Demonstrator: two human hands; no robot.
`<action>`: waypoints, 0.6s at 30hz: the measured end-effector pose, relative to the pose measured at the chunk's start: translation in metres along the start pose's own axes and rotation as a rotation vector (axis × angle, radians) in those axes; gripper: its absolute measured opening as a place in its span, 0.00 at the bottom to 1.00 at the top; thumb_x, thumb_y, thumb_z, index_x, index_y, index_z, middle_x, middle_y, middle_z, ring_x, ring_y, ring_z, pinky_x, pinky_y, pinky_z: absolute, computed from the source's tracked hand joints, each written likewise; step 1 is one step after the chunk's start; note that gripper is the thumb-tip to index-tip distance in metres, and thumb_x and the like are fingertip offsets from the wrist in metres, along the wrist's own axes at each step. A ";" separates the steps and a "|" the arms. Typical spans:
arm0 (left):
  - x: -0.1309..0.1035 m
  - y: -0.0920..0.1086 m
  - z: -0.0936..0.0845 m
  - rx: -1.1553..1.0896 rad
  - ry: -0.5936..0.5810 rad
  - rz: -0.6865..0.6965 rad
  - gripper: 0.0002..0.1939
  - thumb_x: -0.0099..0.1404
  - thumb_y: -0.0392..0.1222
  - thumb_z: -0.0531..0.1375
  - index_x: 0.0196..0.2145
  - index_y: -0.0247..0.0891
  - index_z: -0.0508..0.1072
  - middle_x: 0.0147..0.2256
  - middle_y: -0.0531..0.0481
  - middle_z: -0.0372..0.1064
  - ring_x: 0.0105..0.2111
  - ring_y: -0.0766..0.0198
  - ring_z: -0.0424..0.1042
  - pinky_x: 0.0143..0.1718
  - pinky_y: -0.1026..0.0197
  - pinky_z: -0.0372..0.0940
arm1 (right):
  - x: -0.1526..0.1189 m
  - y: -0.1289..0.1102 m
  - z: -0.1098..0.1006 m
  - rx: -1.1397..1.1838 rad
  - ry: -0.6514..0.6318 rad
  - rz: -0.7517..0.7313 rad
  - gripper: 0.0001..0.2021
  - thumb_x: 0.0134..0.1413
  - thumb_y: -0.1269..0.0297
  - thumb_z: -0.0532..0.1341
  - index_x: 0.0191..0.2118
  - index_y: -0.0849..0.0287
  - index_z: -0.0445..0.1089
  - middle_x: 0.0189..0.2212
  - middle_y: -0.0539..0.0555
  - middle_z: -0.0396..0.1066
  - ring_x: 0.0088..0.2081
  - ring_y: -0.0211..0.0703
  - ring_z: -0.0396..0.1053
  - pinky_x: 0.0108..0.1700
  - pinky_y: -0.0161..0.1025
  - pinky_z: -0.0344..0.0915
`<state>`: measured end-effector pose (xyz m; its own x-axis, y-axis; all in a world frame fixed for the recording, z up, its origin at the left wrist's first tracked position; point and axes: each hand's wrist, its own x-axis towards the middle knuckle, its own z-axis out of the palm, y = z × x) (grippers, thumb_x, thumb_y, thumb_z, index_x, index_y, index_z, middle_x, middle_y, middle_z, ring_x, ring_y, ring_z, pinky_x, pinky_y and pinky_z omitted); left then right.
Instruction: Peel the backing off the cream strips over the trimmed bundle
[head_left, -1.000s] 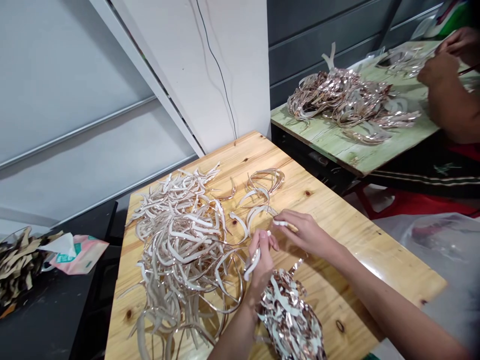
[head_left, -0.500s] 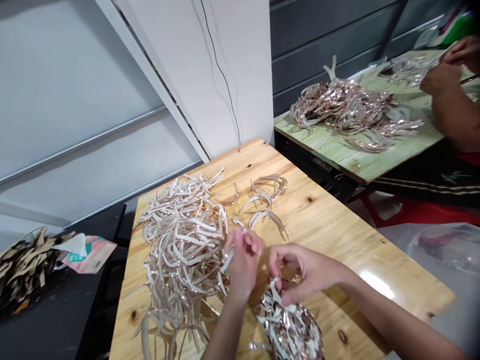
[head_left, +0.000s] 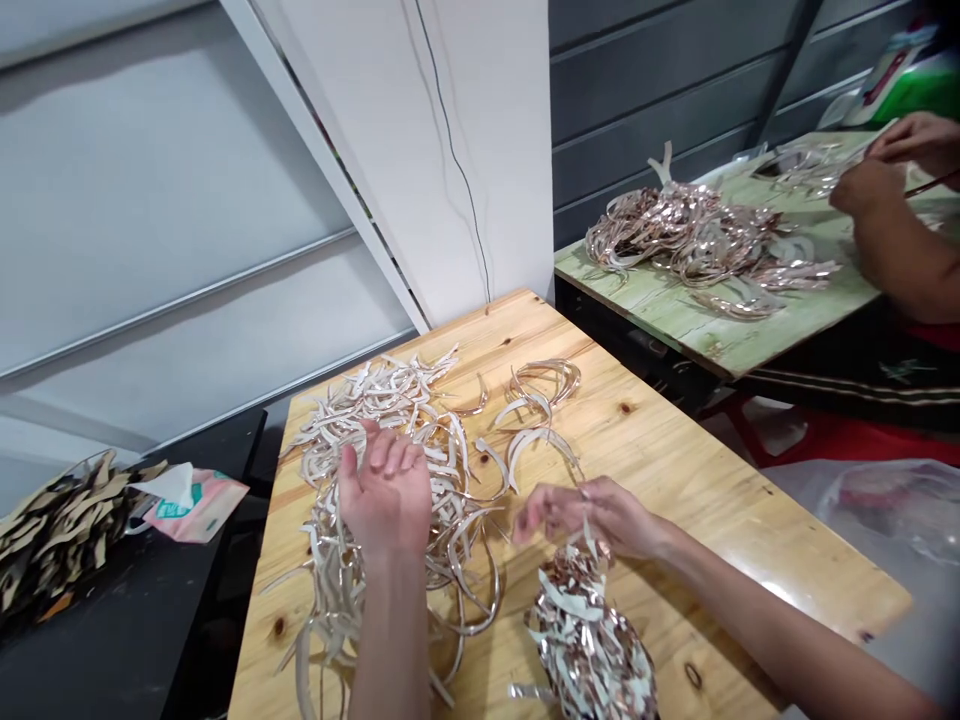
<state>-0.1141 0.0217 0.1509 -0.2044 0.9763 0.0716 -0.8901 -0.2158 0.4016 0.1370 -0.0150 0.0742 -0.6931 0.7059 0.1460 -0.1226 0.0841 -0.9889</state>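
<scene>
Curled, glossy white-and-rose-gold strips lie heaped on the left of the pale knotty wooden table, a dense crinkled metallic bundle on its near side. Left hand, fingers apart, is above the table's left; right hand, fingers blurred, above its middle, grip impossible to tell.

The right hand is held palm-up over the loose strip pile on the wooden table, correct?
Wrong hand: the head view shows the left hand palm-up over the loose strip pile on the wooden table. The right hand is by the shiny bundle.
</scene>
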 end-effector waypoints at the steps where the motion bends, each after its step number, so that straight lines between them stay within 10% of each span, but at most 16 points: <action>1: -0.003 0.000 0.004 0.031 -0.004 0.011 0.08 0.72 0.42 0.54 0.45 0.35 0.67 0.23 0.57 0.59 0.21 0.71 0.61 0.25 0.67 0.59 | 0.003 -0.003 0.000 0.035 0.047 -0.011 0.29 0.66 0.42 0.40 0.46 0.58 0.69 0.46 0.61 0.75 0.47 0.51 0.73 0.47 0.46 0.68; 5: -0.009 0.005 0.013 0.132 0.018 0.082 0.06 0.69 0.42 0.58 0.38 0.36 0.69 0.23 0.58 0.56 0.20 0.72 0.58 0.25 0.66 0.57 | 0.016 -0.021 0.007 0.022 -0.180 -0.029 0.14 0.56 0.54 0.68 0.43 0.56 0.76 0.44 0.56 0.75 0.47 0.48 0.72 0.51 0.45 0.65; 12: -0.011 0.005 0.011 0.161 0.062 0.097 0.06 0.69 0.41 0.58 0.35 0.36 0.68 0.24 0.57 0.55 0.22 0.72 0.57 0.27 0.65 0.57 | 0.016 -0.023 0.019 -0.152 -0.292 -0.094 0.15 0.68 0.66 0.56 0.38 0.54 0.83 0.38 0.54 0.79 0.42 0.43 0.73 0.51 0.46 0.64; 18: -0.016 0.003 0.016 0.192 0.080 0.098 0.06 0.68 0.40 0.58 0.33 0.38 0.66 0.24 0.58 0.54 0.22 0.71 0.56 0.27 0.64 0.56 | 0.022 -0.038 0.018 -0.164 -0.200 -0.160 0.16 0.46 0.76 0.64 0.42 0.55 0.80 0.49 0.56 0.74 0.48 0.48 0.72 0.53 0.48 0.66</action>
<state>-0.1070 0.0061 0.1653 -0.3245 0.9446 0.0493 -0.7720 -0.2946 0.5632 0.1137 -0.0153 0.1150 -0.8025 0.5233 0.2866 -0.1366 0.3065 -0.9420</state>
